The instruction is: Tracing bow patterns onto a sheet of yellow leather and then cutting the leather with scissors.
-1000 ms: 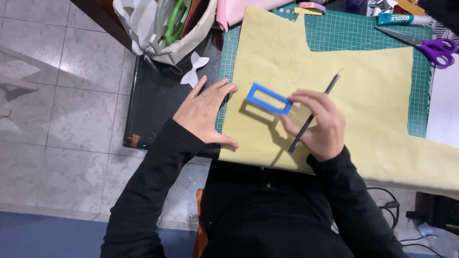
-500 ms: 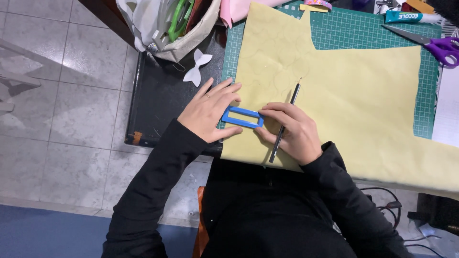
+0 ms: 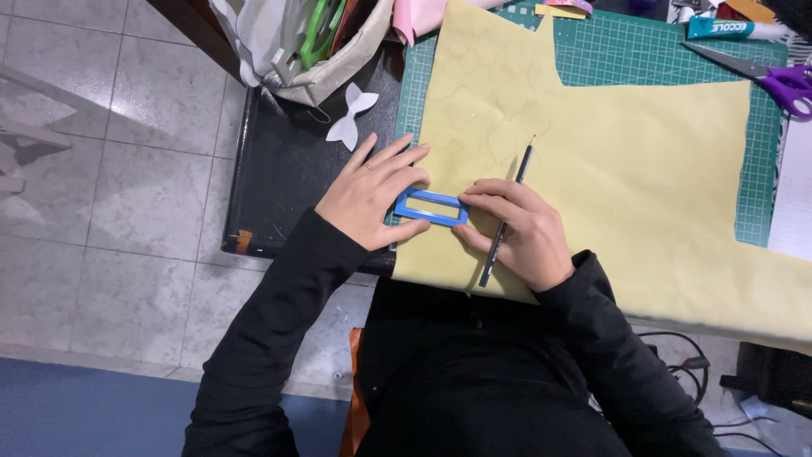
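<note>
A blue rectangular frame template (image 3: 430,207) lies flat on a large pale yellow sheet (image 3: 626,169) near its lower left corner. My left hand (image 3: 368,193) presses on the frame's left end, fingers spread. My right hand (image 3: 518,233) touches the frame's right end with its fingertips and holds a dark pencil (image 3: 506,213) that points up and away across the sheet. Faint traced outlines show on the sheet's upper left part.
A green cutting mat (image 3: 660,55) lies under the sheet on a black table (image 3: 283,182). Purple-handled scissors (image 3: 782,83) and a glue tube (image 3: 732,30) sit at the top right. A white bow-shaped cutout (image 3: 353,116) and a bag of supplies (image 3: 309,42) are upper left.
Both hands have slid the blue frame down and left across the yellow sheet to its lower left corner, where it now lies flat. The pencil stayed in the right hand.
</note>
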